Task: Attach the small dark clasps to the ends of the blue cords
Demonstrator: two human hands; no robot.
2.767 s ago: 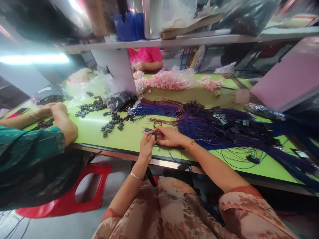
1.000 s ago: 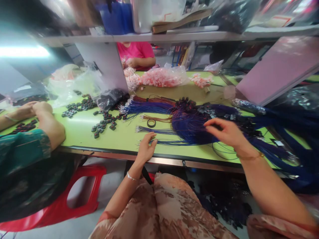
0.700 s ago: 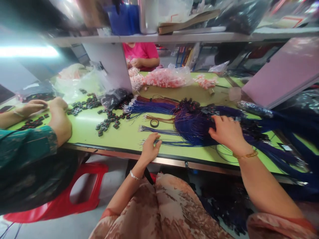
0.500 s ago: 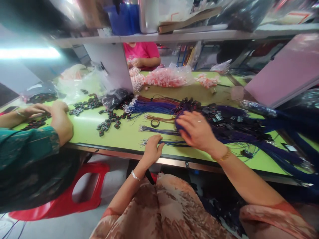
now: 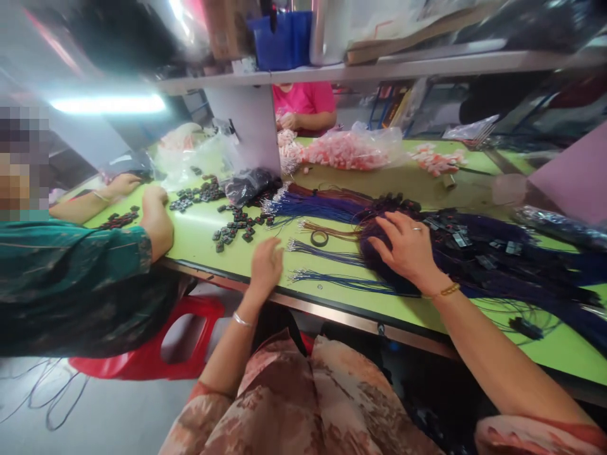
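My left hand (image 5: 267,268) is near the table's front edge, to the left of the wire ends, its fingers loosely bent and apart with nothing visible in them. A bundle of dark blue wires (image 5: 341,279) with metal-tipped ends lies just right of it. My right hand (image 5: 406,245) rests with spread fingers on a dark purple-blue heap of wires (image 5: 382,268). Between the hands lie another small wire bundle (image 5: 322,251), a brown wire bundle (image 5: 332,229) and a black ring like a tape roll (image 5: 319,238). Small black connectors (image 5: 237,224) are scattered beyond my left hand.
At the left, a co-worker in a green sleeve (image 5: 95,249) has both hands at the table near black parts (image 5: 121,218). Across the table sits a person in pink (image 5: 308,104). Bagged pink-white pieces (image 5: 348,148) lie at the back. A shelf (image 5: 332,74) crosses above.
My left hand has moved left, off the ends of the front blue wires. My right hand stays on the heap of wires. The camera view has turned left.
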